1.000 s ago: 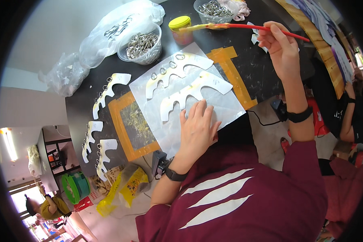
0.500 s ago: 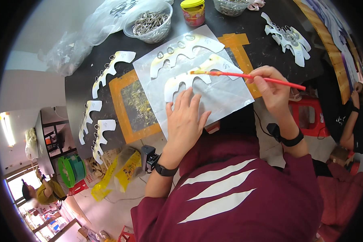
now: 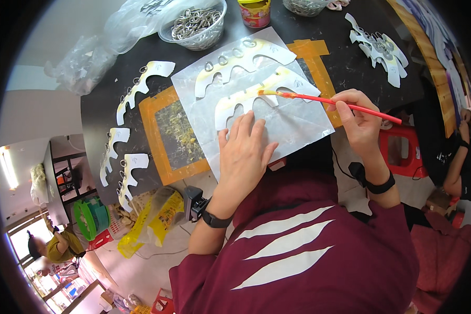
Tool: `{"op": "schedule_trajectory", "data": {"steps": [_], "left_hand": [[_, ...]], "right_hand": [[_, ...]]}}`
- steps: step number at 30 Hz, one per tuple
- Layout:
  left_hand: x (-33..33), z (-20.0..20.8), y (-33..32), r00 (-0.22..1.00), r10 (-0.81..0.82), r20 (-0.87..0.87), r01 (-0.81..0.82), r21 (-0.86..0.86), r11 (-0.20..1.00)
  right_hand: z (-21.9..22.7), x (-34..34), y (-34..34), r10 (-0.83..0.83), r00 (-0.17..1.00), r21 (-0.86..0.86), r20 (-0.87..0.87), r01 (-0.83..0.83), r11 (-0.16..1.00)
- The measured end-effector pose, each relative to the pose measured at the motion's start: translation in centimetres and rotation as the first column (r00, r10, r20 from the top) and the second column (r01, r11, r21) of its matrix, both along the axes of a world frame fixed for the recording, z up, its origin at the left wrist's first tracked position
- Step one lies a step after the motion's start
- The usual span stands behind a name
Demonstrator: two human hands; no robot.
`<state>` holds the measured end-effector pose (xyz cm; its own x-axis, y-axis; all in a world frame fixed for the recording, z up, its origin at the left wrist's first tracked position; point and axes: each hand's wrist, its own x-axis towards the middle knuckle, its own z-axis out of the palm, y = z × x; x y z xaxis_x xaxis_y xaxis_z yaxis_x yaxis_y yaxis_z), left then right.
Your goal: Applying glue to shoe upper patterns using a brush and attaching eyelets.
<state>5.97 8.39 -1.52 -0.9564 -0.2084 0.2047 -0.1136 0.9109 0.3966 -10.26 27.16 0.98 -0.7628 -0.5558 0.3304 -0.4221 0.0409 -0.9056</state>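
My right hand pinches a red-handled paintbrush, whose yellowish bristles rest on the upper edge of a white scalloped piece. That edge carries a yellow smear. Fingers spread, my left hand lies flat with its fingertips at the lower edge of the same piece. Beyond it, a second scalloped piece bears several metal rings along its yellowed edge. Both lie on a translucent sheet.
Tubs of metal rings and a yellow-and-red jar stand at the back. Ringed scalloped pieces lie at left; others are heaped at right. Orange tape borders the sheet. A red stool stands at right.
The brush tip has moved a little to the right along the piece's upper edge, my right hand shifting with it. My left hand still rests at the same piece.
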Motion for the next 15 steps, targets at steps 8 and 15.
{"op": "schedule_trajectory", "data": {"steps": [8,15], "left_hand": [[0.0,0.0,0.0,1.0,0.009,0.018,-0.009,0.01,1.0],[-0.1,0.2,0.1,1.0,0.007,0.02,-0.007,-0.011,1.0]], "right_hand": [[-0.2,0.8,-1.4,0.031,0.999,0.014,-0.008,-0.031,0.999],[0.4,0.7,-0.1,-0.059,0.997,-0.021,0.056,0.06,0.998]]}}
